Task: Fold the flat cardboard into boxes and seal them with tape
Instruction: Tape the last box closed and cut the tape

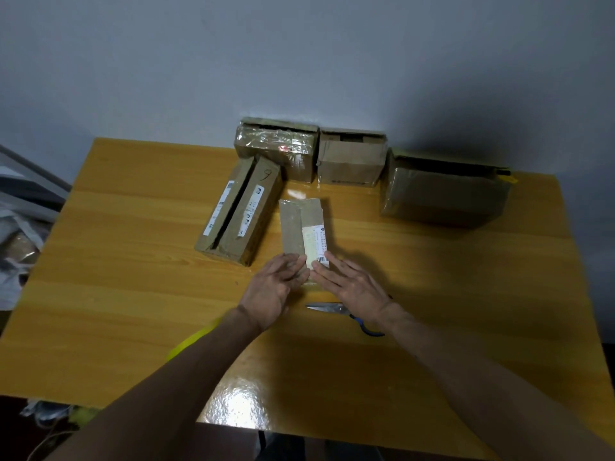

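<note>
Four folded brown cardboard boxes (351, 158) sit beyond the fingertips, some glossy with clear tape. The small labelled carton (301, 224) lies under the grip, its seam probably still untaped. Left hand (273, 287) and right hand (352, 284) press flat, straight-fingered, on its near end; steel scissors (327, 307) lie beneath the right wrist

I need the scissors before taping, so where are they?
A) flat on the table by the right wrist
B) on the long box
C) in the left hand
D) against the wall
A: the scissors lie flat on the table, blue handle partly hidden by the wrist of the right hand.
</note>
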